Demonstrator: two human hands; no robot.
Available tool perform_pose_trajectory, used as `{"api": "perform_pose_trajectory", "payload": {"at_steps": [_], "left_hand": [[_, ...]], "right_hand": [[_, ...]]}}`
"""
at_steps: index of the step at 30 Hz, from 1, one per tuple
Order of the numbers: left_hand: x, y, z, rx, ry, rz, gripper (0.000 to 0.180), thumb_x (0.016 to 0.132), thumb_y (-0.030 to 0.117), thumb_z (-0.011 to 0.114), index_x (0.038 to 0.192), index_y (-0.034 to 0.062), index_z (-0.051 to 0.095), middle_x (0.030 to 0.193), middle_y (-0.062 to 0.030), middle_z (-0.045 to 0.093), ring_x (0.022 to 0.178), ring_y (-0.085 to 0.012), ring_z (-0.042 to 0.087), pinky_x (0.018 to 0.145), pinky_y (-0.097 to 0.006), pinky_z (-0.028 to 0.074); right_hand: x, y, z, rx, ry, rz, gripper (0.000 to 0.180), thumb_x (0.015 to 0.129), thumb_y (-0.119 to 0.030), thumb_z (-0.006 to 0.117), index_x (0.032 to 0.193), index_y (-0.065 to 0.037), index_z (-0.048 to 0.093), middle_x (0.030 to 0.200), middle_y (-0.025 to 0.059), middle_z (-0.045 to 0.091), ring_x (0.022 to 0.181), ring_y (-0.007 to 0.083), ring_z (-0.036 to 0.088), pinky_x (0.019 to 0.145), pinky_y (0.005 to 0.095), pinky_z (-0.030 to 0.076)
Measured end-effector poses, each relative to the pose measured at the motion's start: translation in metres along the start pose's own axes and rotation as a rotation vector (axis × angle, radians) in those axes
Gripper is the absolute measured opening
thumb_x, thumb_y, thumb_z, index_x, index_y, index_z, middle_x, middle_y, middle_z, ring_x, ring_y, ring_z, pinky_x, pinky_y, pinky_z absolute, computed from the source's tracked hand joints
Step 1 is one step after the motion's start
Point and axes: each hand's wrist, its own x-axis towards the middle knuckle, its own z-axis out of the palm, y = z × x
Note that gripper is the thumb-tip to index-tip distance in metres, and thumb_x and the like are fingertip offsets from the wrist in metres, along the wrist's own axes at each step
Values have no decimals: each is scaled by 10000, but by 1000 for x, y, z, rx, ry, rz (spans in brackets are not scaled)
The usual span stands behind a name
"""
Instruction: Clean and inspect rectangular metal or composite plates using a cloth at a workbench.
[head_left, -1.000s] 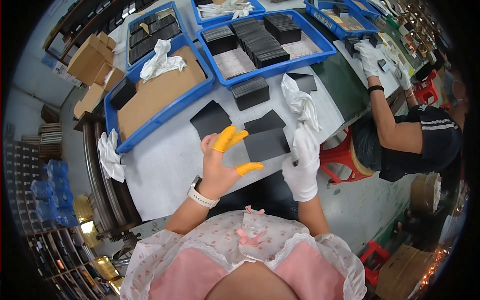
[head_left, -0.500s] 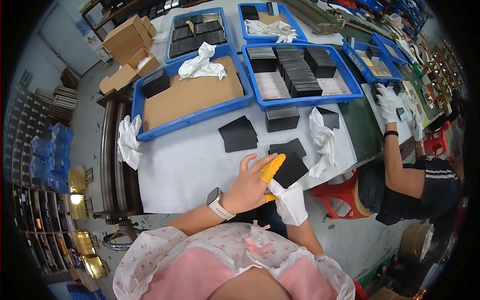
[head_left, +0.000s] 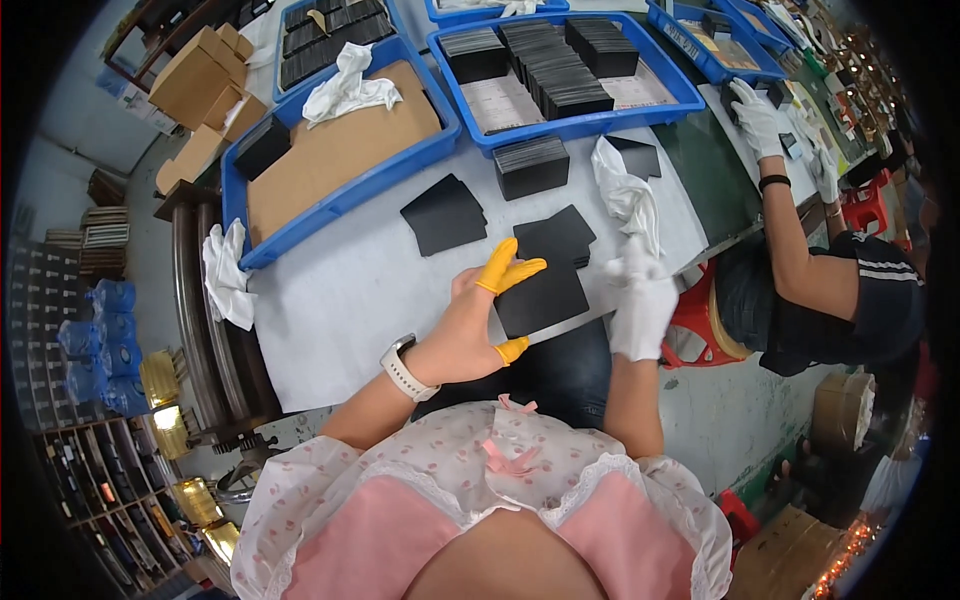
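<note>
At frame centre, left hand (head_left: 470, 335) pinches the black sheet (head_left: 540, 298) by fingertips; gloved right hand (head_left: 640, 310), loosely curled, should steady its edge.

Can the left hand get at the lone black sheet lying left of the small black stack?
Probably yes: the left hand holds only a black sheet, and bare white tabletop separates it from the lone black sheet.

Single head-worn fisheye, looking steeply down, close over the worktable (head_left: 330, 300)

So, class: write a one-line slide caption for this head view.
Left hand with yellow fingertip covers and white-gloved right hand hold a black sheet at a white table.
</note>
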Motion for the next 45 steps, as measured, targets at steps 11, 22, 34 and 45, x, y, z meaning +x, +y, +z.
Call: {"api": "perform_pose_trajectory", "payload": {"at_steps": [11, 22, 34, 45], "left_hand": [[6, 1, 15, 139, 45, 65, 1147, 791, -5, 786, 1728, 82, 131, 1634, -148, 509, 1523, -372, 384, 1279, -489, 174], [1, -6, 3, 347, 179, 112, 744, 757, 364, 976, 1377, 87, 672, 1557, -128, 550, 1503, -412, 409, 1203, -539, 312], [16, 2, -6, 316, 203, 204, 754, 723, 377, 982, 1345, 85, 671, 1551, -122, 571, 1481, -414, 447, 1196, -544, 323], [11, 15, -7, 311, 220, 222, 1250, 663, 555, 990, 1625, 57, 366, 1677, -223, 396, 1468, -463, 426, 1195, -575, 328]], "right_hand": [[-46, -24, 23, -165, -518, -44, 413, 940, -73, 834, 1317, 7, 686, 1207, 60, 696, 1109, 129, 658, 984, 281, 526], [-35, -24, 17, -107, -362, 247, 352, 1151, -237, 549, 1288, 37, 722, 1227, 88, 744, 1122, 140, 665, 1022, 284, 502], [-29, -40, 12, -504, -585, -743, 919, 698, -343, 1018, 1450, 9, 624, 1394, 169, 672, 1250, 335, 656, 1079, 445, 494], [-36, -5, 12, -219, -564, -227, 304, 1015, -159, 782, 1259, -4, 687, 970, 65, 782, 782, 76, 671, 687, 274, 542]]}}
